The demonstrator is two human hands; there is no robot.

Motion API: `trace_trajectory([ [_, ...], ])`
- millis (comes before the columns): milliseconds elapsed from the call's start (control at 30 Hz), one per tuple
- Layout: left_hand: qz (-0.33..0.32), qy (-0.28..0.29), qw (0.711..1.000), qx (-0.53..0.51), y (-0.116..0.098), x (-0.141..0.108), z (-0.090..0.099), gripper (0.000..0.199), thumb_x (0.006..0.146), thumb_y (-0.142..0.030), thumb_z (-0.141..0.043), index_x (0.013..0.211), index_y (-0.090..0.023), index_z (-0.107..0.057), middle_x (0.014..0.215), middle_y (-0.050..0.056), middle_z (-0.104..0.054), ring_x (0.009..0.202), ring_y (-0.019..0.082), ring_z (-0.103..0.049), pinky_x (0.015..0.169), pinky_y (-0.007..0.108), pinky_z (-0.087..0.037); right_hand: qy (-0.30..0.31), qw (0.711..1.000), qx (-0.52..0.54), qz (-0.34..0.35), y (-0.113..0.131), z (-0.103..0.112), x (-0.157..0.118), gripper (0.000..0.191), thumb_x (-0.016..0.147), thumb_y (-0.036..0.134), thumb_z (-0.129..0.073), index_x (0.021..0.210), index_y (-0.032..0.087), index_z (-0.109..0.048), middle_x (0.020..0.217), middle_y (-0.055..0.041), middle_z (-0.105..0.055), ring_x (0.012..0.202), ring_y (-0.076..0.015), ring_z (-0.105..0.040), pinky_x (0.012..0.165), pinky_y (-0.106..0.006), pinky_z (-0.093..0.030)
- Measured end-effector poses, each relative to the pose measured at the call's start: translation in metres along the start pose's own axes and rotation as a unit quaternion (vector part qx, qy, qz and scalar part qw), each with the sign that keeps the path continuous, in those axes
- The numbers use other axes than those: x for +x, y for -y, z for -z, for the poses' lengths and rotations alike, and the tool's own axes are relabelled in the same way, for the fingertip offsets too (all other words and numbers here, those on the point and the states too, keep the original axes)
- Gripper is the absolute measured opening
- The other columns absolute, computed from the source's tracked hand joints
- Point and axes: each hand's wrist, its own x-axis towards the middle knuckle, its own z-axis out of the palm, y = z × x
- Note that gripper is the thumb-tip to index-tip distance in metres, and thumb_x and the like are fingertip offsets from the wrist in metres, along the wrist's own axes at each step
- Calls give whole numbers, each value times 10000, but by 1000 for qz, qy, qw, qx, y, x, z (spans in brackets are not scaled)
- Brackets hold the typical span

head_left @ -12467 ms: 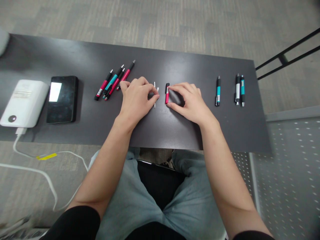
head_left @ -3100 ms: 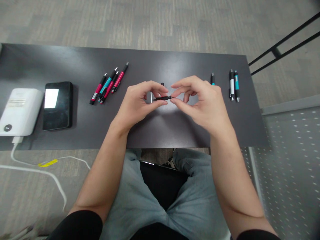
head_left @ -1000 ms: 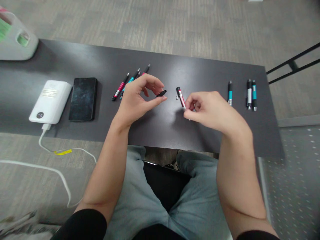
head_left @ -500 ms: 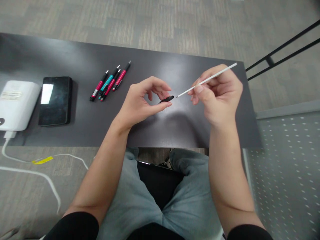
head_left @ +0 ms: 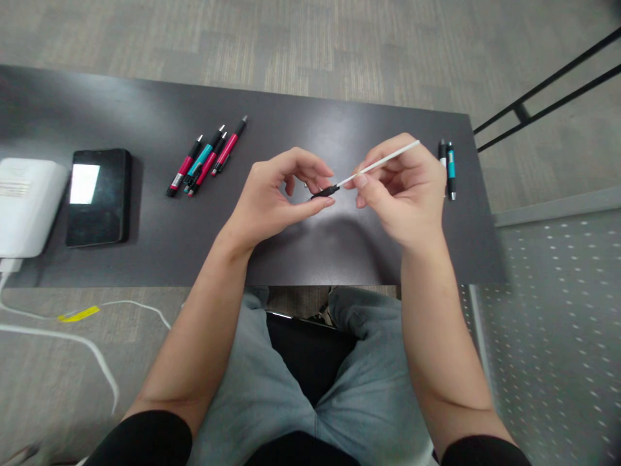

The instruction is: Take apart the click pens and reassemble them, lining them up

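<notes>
Two legs in faded blue denim (head_left: 272, 382) are nearest me, on my side of the small black tapered pen section (head_left: 326, 192). Left of that section, a thin white cable (head_left: 92, 349) hangs with a flat yellow tag (head_left: 79, 315). Beneath the section spreads the smooth dark grey table top (head_left: 310, 259).

My left hand (head_left: 269, 197) pinches the section between thumb and fingers. My right hand (head_left: 414, 188) pinches a slim, straight white refill tube (head_left: 391, 157), which slopes up and away to the right of the section. Its lower end meets the section's right-hand mouth; its tip is hidden, so I judge it is inside. As I read it, fitting the two together is begun but unfinished: much of the tube stands outside the section, bare along its visible length.

Well left of the section lie a glossy black rectangular device (head_left: 99, 213) and a rounded white power bank (head_left: 26, 213), partly in view. Nearer the section, and a little farther from me, are three red-and-black pens (head_left: 229, 147) and one turquoise-and-black pen (head_left: 204, 156), seemingly whole. Right of it, past my right hand, lie a second turquoise-and-black pen (head_left: 451, 169) and a white-and-black pen (head_left: 442, 153), the latter partly covered. Farthest beyond the section is grey patterned carpet (head_left: 291, 45).
</notes>
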Motion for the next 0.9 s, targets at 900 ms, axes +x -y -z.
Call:
trace_trajectory([
  [900,67,3,995,-71,-3,0,2,363,985,-496,-1139,1187,-283,-927,1135,48,-977,961,265,-938,841,429,-757,-13,998,65,0,-7,-9,7,574,1000,876,-1049,1063,329,-885,1066,-19,-889,623,-142,-590,525,-382,-516],
])
